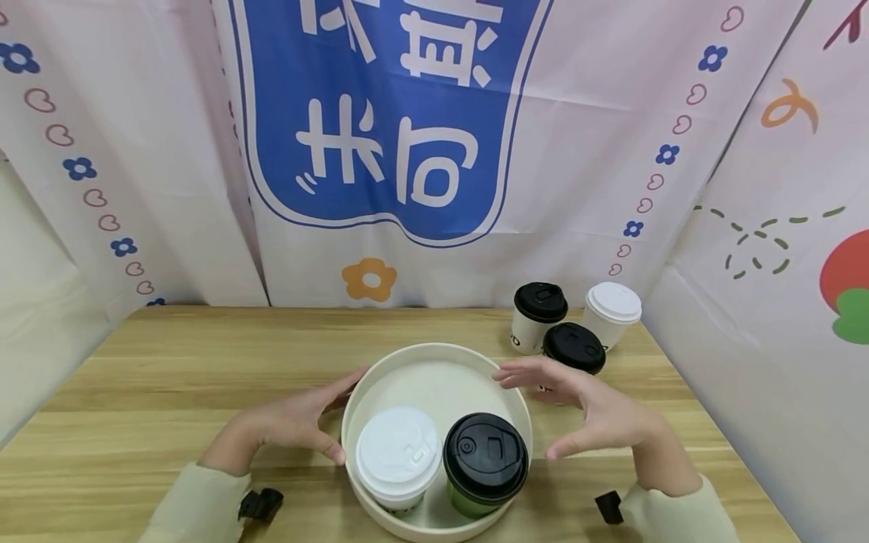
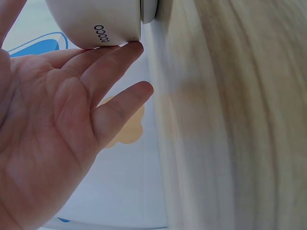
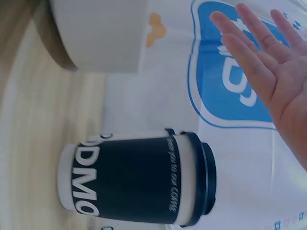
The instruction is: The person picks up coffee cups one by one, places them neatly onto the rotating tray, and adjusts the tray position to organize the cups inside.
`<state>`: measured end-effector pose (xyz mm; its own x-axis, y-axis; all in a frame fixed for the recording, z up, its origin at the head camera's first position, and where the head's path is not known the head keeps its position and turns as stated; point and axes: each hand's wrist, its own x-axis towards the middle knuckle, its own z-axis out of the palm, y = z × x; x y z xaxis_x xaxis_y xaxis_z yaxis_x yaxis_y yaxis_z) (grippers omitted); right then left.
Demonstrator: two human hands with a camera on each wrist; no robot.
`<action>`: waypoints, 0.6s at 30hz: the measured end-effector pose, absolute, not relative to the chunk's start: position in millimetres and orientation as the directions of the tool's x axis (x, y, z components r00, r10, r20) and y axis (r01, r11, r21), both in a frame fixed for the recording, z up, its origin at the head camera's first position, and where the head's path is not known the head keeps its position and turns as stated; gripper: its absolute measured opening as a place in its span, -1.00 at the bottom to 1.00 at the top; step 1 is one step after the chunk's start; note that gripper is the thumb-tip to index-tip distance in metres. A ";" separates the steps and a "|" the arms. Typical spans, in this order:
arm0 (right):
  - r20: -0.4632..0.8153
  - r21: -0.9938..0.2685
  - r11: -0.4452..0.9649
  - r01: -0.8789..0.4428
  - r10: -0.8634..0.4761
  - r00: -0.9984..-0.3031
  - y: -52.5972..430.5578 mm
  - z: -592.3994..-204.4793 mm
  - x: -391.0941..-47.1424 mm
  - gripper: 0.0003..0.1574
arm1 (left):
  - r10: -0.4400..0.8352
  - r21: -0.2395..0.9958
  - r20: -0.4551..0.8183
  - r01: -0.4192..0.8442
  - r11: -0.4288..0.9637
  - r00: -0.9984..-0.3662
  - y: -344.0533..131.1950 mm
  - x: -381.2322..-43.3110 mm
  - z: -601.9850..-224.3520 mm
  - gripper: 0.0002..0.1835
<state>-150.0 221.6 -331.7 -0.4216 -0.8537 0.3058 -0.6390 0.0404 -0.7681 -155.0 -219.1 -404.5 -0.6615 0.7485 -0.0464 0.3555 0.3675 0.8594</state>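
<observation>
A round cream tray [image 1: 434, 369] stands on the table with two lidded paper cups in its near half. One is a cup with a white lid [image 1: 399, 450]; beside it is a green cup with a black lid [image 1: 486, 458]. My left hand [image 1: 296, 420] is at the tray's left side, and its outstretched fingers touch the outer wall [image 2: 103, 21] in the left wrist view. Held apart from the tray on its right, my right hand [image 1: 597, 407] has spread fingers and holds nothing. The right wrist view shows it raised above the tabletop, near a dark-sleeved cup [image 3: 134, 179].
Behind my right hand, at the table's back right, stand a black-lidded cup [image 1: 538, 320], a white-lidded cup [image 1: 612, 311] and another black-lidded cup [image 1: 574, 348], partly hidden by the hand. Printed cloth [image 1: 577, 151] hangs along the wooden table's [image 1: 204, 354] back and sides.
</observation>
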 end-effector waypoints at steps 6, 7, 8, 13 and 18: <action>0.409 -0.744 0.008 -0.668 -0.785 -0.465 236.7 -323.5 -151.2 0.20 | 0.749 0.866 -0.054 0.343 0.365 -0.660 -218.3 -155.4 -404.4 0.32; 0.428 -0.741 -0.005 -0.671 -0.775 -0.466 239.5 -322.8 -151.7 0.20 | 0.749 0.865 -0.053 0.344 0.364 -0.660 -218.2 -155.4 -404.5 0.32; 0.442 -0.741 -0.016 -0.671 -0.763 -0.471 241.9 -322.3 -152.1 0.20 | 0.750 0.866 -0.051 0.345 0.362 -0.660 -218.4 -155.5 -404.7 0.32; 0.495 -0.740 -0.037 -0.671 -0.706 -0.506 252.9 -319.7 -154.0 0.17 | 0.767 0.875 -0.020 0.360 0.323 -0.641 -219.1 -156.3 -406.7 0.30; 0.512 -0.741 -0.011 -0.672 -0.656 -0.554 262.4 -317.6 -155.2 0.12 | 0.774 0.879 -0.005 0.366 0.305 -0.633 -219.5 -156.3 -407.4 0.29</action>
